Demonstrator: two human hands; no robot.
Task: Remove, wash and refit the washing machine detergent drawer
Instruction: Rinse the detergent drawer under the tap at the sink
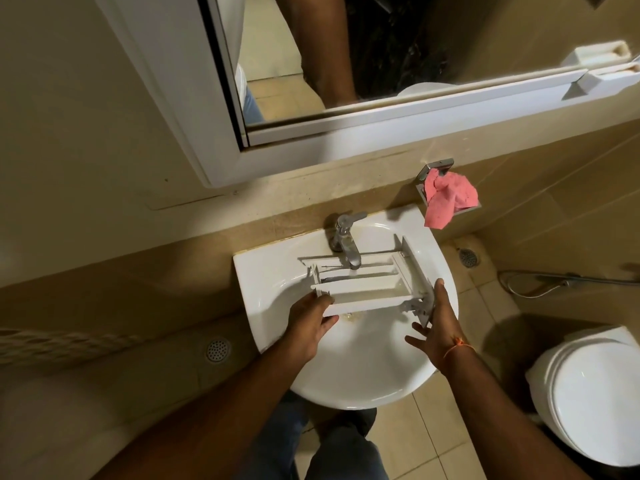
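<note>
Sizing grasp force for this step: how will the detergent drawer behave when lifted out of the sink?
The detergent drawer looks like rigid, thin-walled white plastic, so probably stiff and light. If wet, it may be slippery. The left hand and right hand hold opposite ends, so one grip could let it tilt.

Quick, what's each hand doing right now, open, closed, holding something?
Left hand: grips the near left end of the detergent drawer over the sink.
Right hand: open, fingers straight against the drawer's right end.

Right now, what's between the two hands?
Head view: the white plastic detergent drawer, held over the white sink between left hand and right hand.
</note>
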